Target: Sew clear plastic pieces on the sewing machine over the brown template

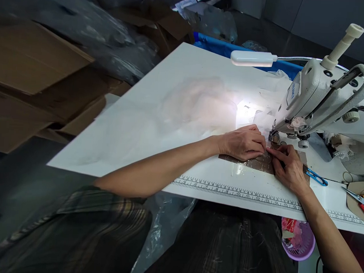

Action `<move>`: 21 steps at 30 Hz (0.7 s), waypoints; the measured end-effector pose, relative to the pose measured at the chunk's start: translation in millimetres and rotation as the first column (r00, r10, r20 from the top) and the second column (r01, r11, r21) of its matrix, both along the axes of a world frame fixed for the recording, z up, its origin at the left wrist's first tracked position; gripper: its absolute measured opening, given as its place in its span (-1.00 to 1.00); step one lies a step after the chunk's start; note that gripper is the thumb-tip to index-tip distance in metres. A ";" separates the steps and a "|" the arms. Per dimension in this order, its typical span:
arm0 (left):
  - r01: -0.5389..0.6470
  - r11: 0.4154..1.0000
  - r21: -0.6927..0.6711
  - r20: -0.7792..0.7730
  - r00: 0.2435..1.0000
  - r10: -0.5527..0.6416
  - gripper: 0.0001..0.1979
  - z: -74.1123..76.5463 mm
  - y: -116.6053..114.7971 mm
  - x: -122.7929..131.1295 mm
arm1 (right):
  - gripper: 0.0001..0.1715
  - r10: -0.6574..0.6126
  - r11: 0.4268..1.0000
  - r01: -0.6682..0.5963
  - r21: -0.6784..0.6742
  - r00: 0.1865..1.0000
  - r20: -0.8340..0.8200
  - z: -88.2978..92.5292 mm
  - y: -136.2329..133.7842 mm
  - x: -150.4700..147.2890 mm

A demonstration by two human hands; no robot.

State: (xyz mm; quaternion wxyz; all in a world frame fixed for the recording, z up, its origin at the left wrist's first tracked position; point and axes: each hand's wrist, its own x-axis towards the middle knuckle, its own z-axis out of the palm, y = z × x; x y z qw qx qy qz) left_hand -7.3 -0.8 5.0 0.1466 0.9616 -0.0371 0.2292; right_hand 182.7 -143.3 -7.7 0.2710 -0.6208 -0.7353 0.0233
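Note:
A white sewing machine (314, 101) stands at the right of the white table (134, 123). Just left of its needle area, my left hand (246, 142) is closed, knuckles up, over a brown sheet (258, 164); whatever its curled fingers pinch is hidden. My right hand (288, 166) rests on the sheet's right part, thumb and forefinger close together near the left fingertips and the presser foot. Thin pale material shows faintly between the hands, too small to make out. Blue thread snips (316, 177) lie beside my right hand.
A printed ruler (236, 193) runs along the table's front edge. Scissors (354, 195) lie at the far right. A lamp (253, 58) hangs over the table. Cardboard boxes (38, 60) stand at the left, and a purple basket (303, 244) sits below the front edge.

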 end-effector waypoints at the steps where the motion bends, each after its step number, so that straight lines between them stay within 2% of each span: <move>1: 0.000 1.000 0.011 -0.001 1.000 0.000 -0.77 0.7 -0.6 -0.4 | -0.56 -0.001 1.000 0.001 0.003 1.000 -0.001 -0.5 0.1 -0.1; 11: 0.011 0.994 0.106 -0.129 0.992 0.003 -0.67 8.5 -4.2 -1.1 | -0.56 0.004 1.000 -0.004 -0.018 1.000 0.018 3.4 -0.6 0.4; 21: 0.005 0.993 0.117 -0.135 0.991 0.011 -0.72 9.3 -5.5 -1.8 | -0.58 -0.013 1.000 0.015 -0.027 0.998 0.060 4.5 -1.1 -1.8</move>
